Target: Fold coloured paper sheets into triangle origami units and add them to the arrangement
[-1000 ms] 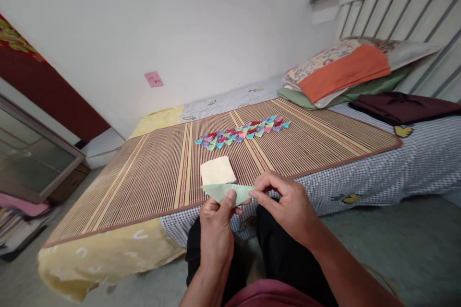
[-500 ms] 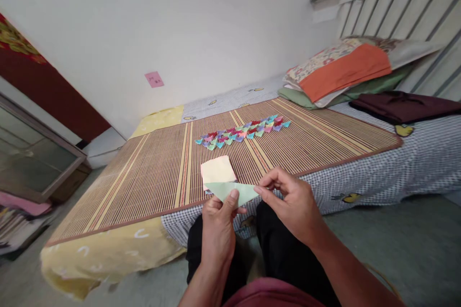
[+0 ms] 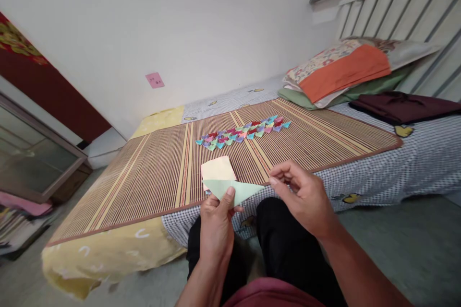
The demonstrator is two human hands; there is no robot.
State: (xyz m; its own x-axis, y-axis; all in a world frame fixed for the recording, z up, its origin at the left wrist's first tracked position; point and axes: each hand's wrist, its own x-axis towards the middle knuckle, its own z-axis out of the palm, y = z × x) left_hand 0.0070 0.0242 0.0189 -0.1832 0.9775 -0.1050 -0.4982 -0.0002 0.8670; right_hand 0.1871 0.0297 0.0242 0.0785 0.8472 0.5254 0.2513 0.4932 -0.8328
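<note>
A light green paper triangle (image 3: 245,192) is pinched between the thumb and fingers of my left hand (image 3: 218,216), its long edge at the top. My right hand (image 3: 304,196) is just beyond the triangle's right tip, off the paper, with thumb and forefinger slightly apart and nothing visible between them. Behind the triangle, a stack of square paper (image 3: 218,168) lies on the striped mat (image 3: 162,168), a cream sheet on top. Farther back on the mat are rows of small folded paper pieces (image 3: 245,133) in many colours.
The mat covers a bed with a checked sheet (image 3: 382,163) and a yellow cloth (image 3: 108,249). Pillows (image 3: 345,69) and a dark maroon cloth (image 3: 403,107) lie at the right. A pink note (image 3: 154,80) is on the wall. A glass-fronted cabinet (image 3: 36,148) stands at the left.
My right hand has let go of the triangle's right tip and moved a little right and up. The triangle's right side now shows fully, still in my left hand.
</note>
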